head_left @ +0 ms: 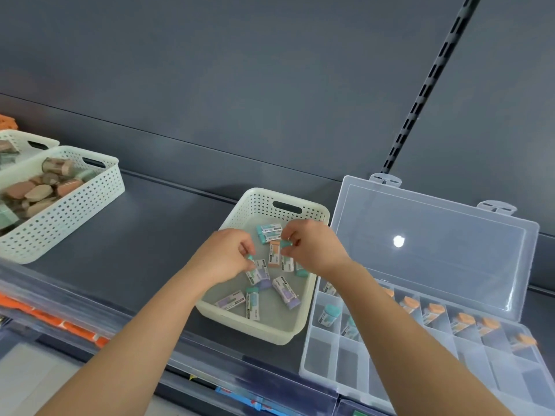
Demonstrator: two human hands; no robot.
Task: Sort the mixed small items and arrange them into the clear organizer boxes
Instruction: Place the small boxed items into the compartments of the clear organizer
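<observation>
A cream perforated basket [300, 210] on the dark shelf holds several small wrapped erasers in teal, purple and orange, such as a purple one [285, 291]. Both hands are inside it. My left hand [223, 255] pinches a teal eraser [250, 258] at its fingertips. My right hand [312, 243] pinches another teal eraser [286, 244]. Right of the basket lies the clear organizer box [309, 355], lid [435, 250] open. Its far row holds several orange erasers [435, 312]; two teal ones [330, 315] sit in left compartments.
At the left stands a second perforated basket [75, 217] full of brown and orange items, with another basket [18, 138] behind it. A clear plastic rail [90, 319] runs along the shelf's front edge. A slotted upright [426, 85] rises on the back wall.
</observation>
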